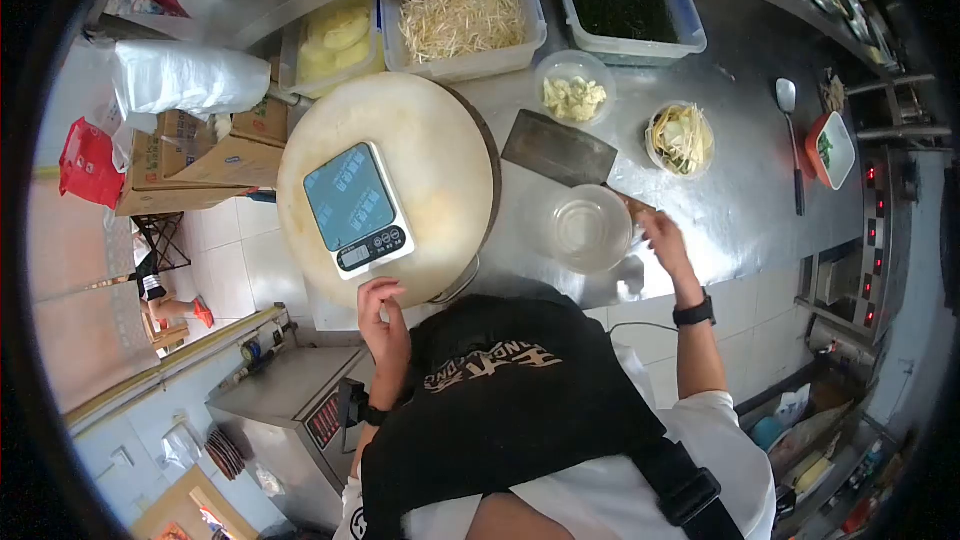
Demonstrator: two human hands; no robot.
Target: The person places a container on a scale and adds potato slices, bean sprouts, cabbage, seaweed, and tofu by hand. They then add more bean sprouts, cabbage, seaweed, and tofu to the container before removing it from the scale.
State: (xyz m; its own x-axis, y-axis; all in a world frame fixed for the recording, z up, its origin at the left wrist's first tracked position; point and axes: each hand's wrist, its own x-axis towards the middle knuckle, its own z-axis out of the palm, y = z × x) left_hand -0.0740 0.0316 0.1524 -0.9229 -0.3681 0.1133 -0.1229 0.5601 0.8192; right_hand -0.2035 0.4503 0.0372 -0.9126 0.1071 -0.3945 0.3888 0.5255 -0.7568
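My left hand (pixel 381 316) is at the near edge of a round chopping board (pixel 440 140), fingers loosely bent and apart, holding nothing. Just beyond its fingertips, a white digital scale (pixel 350 202) with a blue-grey top lies on the board. My right hand (pixel 664 243) hovers beside a clear round tub (pixel 590 228) that looks empty, with its fingers parted and nothing visible in them. Close to those fingers is the wooden handle of a cleaver (pixel 558 148), whose dark blade lies flat behind the tub.
Along the back stand bins of sliced potato (pixel 335 40), bean sprouts (pixel 462 15) and dark green strips (pixel 618 2). Two small tubs hold pale yellow pieces (pixel 573 97) and shredded vegetables (pixel 680 138). A spatula (pixel 790 140) and a red-and-white bowl (pixel 832 152) lie at the right.
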